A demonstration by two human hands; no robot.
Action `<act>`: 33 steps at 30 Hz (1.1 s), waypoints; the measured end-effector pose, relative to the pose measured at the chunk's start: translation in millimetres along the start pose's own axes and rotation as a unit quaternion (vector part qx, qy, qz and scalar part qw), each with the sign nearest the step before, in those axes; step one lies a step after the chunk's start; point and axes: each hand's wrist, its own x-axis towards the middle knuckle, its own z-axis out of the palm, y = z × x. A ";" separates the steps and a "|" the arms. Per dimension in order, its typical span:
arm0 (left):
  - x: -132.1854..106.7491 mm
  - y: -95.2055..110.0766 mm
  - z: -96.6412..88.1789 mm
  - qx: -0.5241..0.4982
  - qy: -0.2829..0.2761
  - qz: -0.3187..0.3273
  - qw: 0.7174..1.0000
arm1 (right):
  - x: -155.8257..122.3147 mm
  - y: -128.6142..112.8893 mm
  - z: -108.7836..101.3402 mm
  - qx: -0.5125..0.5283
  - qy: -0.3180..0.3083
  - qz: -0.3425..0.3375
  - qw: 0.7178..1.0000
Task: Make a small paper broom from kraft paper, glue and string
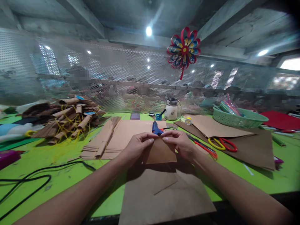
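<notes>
A small piece of brown kraft paper (160, 153) hangs between my hands, held by its top edge. My left hand (139, 144) pinches the left part of that edge with thumb and fingertips. On the right part, my right hand (180, 144) does the same. Larger brown paper sheets (161, 203) lie below, at the front of the table. Just beyond my fingertips is a blue glue gun (155, 127), its lower part hidden behind my hands and the paper.
The green table (67, 184) carries a kraft paper stack (131, 128), rolled paper bundles (77, 118) at left and a black cable (44, 175). To the right are scissors (227, 145), a red-handled cutter (206, 148) and a green basket (239, 118). A jar (171, 111) stands behind.
</notes>
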 end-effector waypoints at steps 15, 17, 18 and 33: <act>-0.2 -0.7 0.4 0.022 0.012 0.037 0.999 | -3.5 -4.6 2.4 -0.018 -0.009 -0.016 1.000; -1.1 0.9 -0.1 0.030 0.018 0.037 0.999 | -3.2 -4.5 0.0 -0.041 -0.023 -0.030 0.998; -2.0 2.6 -0.1 0.033 0.019 0.029 0.999 | -3.1 -4.1 -1.1 -0.058 -0.031 -0.040 0.997; 5.1 4.8 -3.9 0.113 -0.046 -0.043 0.992 | -5.9 0.3 4.7 -0.193 -0.074 -0.152 0.966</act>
